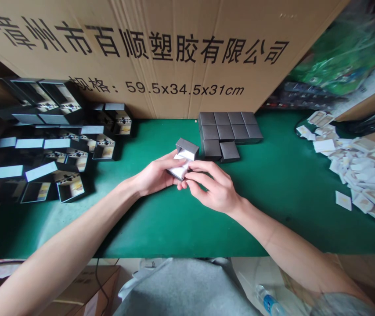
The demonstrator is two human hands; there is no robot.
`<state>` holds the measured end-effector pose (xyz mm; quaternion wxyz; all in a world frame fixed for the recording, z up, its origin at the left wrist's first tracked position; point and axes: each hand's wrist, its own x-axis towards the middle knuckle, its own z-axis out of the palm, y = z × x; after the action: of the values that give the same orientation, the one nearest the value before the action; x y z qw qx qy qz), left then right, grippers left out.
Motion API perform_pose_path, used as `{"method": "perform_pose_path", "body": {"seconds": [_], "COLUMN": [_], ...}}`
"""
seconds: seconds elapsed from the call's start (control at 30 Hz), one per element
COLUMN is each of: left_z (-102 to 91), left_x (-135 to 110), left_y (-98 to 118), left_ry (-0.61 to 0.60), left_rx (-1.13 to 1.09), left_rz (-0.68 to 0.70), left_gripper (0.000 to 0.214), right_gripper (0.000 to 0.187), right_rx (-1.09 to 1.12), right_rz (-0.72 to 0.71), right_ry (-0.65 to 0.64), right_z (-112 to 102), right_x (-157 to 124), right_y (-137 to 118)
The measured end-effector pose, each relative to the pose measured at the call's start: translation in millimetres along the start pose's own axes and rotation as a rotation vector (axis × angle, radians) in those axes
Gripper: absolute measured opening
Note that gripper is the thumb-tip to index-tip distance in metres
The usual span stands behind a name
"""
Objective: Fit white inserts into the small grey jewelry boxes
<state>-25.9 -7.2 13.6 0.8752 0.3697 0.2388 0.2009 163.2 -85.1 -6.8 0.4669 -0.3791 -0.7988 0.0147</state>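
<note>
A small dark jewelry box [187, 148] with its lid raised is held above the green table, and white lining shows inside it. My left hand [154, 175] is closed around the box from the left, its thumb lying over the white insert [178, 170]. From the right, my right hand [215, 186] presses bent fingers against the box's edge and the insert. Its fingertips partly cover the insert, so how it is seated cannot be made out. Just behind the hands, several closed dark boxes [228, 127] sit in a tight block.
Several open dark boxes [70, 188] are lined up and stacked on the left. A loose pile of white inserts [362, 171] covers the right side of the green table [174, 232]. Behind stands a large printed carton [161, 83]. A plastic bottle [269, 303] is below the table edge.
</note>
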Motion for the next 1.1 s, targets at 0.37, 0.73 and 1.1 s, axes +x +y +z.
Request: {"method": "perform_pose_path", "body": {"seconds": [0.37, 0.73, 1.1], "left_z": [0.2, 1.9, 2.2], "left_x": [-0.6, 1.5, 0.8], "left_y": [-1.0, -4.9, -5.7], "left_ry": [0.014, 0.076, 0.072], "left_rx": [0.069, 0.116, 0.212], "left_rz": [0.011, 0.059, 0.107], "left_gripper": [0.017, 0.022, 0.025], "right_gripper": [0.024, 0.018, 0.018], "right_rx": [0.003, -0.029, -0.053], "right_rz": [0.000, 0.005, 0.083], "right_ry": [0.005, -0.031, -0.011], "right_z": [-1.8, -1.2, 1.9], "right_x": [1.6, 2.4, 2.3], "right_y": [-2.2, -2.0, -2.3]}}
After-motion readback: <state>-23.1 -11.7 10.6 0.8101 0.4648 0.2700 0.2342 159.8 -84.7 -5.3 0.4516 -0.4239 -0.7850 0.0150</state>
